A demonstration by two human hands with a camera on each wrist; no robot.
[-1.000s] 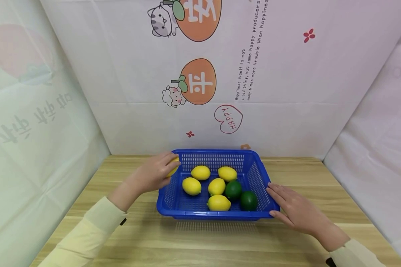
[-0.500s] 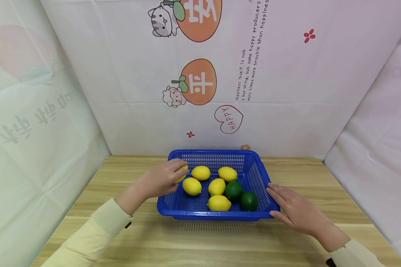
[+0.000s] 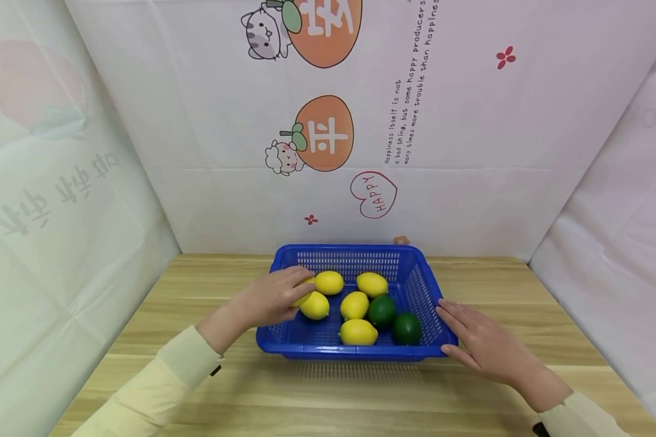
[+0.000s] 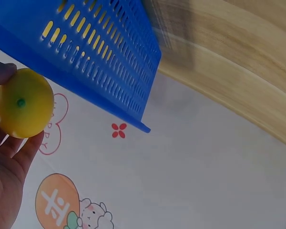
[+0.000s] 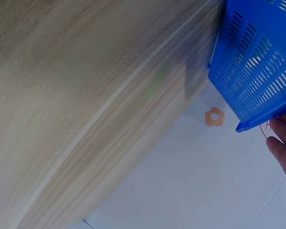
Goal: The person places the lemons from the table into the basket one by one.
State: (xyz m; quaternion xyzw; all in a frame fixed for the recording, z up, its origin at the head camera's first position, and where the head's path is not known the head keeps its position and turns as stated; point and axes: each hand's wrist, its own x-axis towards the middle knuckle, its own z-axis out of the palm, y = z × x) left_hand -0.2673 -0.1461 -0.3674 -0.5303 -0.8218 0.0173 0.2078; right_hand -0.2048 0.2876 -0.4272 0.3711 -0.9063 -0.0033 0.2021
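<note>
My left hand (image 3: 276, 297) holds a lemon (image 4: 24, 102) between thumb and fingertips, above the left part of the blue plastic basket (image 3: 333, 350). In the head view its fingers cover much of that lemon. Inside the basket lie several yellow lemons, one of them (image 3: 358, 332) near the front wall, and two dark green round fruits; one green fruit (image 3: 407, 329) is by the right wall and the other (image 3: 382, 311) is behind it. My right hand (image 3: 483, 343) rests its fairly straight fingers on the basket's right rim, with the thumb by the front right corner.
The basket stands on a wood-grain table (image 3: 240, 400), close to its back edge. A white printed cloth (image 3: 443, 200) rises behind the table, and white cloth hangs on both sides.
Still holding its lemon, my left hand has moved from the basket's left rim rightward and a little lower, over the inside. The right hand and basket stay put.
</note>
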